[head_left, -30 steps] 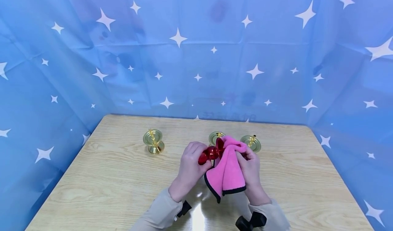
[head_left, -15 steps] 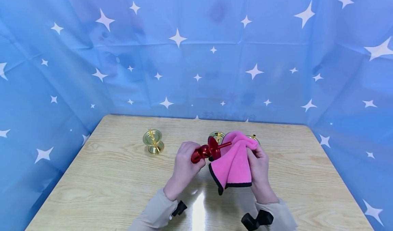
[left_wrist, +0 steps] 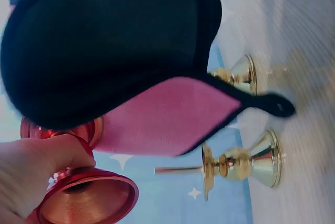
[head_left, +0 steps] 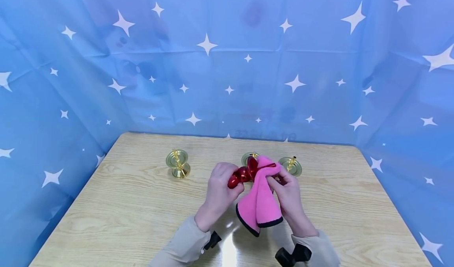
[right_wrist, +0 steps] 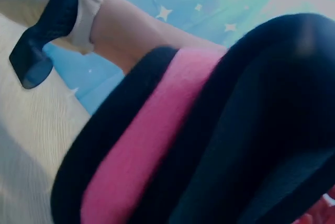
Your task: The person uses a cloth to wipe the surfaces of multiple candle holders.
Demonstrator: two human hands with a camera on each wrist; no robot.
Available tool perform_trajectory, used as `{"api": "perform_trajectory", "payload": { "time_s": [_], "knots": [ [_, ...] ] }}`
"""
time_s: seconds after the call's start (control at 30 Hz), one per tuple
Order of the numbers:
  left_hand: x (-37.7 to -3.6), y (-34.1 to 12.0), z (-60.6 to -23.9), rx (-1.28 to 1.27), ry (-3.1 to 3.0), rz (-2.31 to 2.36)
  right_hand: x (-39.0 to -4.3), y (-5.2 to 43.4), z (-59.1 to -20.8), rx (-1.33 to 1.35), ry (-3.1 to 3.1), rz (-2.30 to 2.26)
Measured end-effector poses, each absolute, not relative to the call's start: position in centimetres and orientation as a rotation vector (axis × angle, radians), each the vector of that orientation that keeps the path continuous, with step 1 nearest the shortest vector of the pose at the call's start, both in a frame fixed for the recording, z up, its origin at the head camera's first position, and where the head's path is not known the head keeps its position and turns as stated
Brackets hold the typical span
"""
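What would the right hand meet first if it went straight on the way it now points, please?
Gripping the pink cloth, the right hand would likely meet the thin rod of the red candlestick first, though depth is unclear and the cloth may already touch it.

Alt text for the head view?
A person's left hand grips a shiny red holder sideways while the right hand holds a pink, black-edged cloth at its thin rod. On the wood-grain table, one gold-coloured holder stands at left and two more, partly hidden, at centre and right. A blue backdrop with white stars hangs behind.
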State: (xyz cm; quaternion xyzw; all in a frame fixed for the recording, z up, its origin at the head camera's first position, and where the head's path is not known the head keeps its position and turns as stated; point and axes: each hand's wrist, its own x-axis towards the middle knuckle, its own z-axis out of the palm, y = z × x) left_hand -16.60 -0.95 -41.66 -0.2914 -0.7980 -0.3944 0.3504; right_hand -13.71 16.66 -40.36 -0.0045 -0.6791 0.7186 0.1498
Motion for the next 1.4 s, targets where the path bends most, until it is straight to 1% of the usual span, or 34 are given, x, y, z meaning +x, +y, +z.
{"api": "perform_trajectory", "payload": {
  "time_s": [0.1, 0.33, 0.53, 0.7, 0.9, 1.03, 1.2, 1.3, 1.4],
  "knots": [
    [-16.5, -0.7, -41.7, -0.768, -2.071, -0.982, -13.6, 16.5, -40.4, -0.054, -1.892, 2.091],
    [-16.5, -0.7, -41.7, -0.767, -2.091, -0.978, -13.4, 16.4, -40.3, -0.049, -1.755, 2.157],
    [-16.5, -0.6, -41.4, -0.766, -2.089, -1.042, -13.1, 17.1, -39.1, -0.089, -1.553, 2.281],
    [-16.5, -0.6, -41.4, -0.744, -2.066, -1.113, -13.0, 18.1, -38.2, -0.126, -1.447, 2.263],
    [-16.7, -0.4, -41.4, -0.709, -2.024, -1.214, -12.9, 18.3, -39.0, -0.018, -1.596, 2.108],
    [-16.7, -0.1, -41.3, -0.703, -2.013, -1.243, -13.0, 17.6, -39.7, 0.065, -1.673, 2.1],
    [-16.6, 0.0, -41.4, -0.673, -2.012, -1.249, -12.5, 16.9, -39.5, 0.291, -1.804, 2.024],
    [-16.7, 0.1, -41.5, -0.659, -2.013, -1.251, -12.0, 16.7, -39.5, 0.399, -1.922, 1.879],
    [-16.8, 0.1, -41.5, -0.654, -2.01, -1.25, -11.7, 16.5, -39.6, 0.4, -2.041, 1.717]
  ]
}}
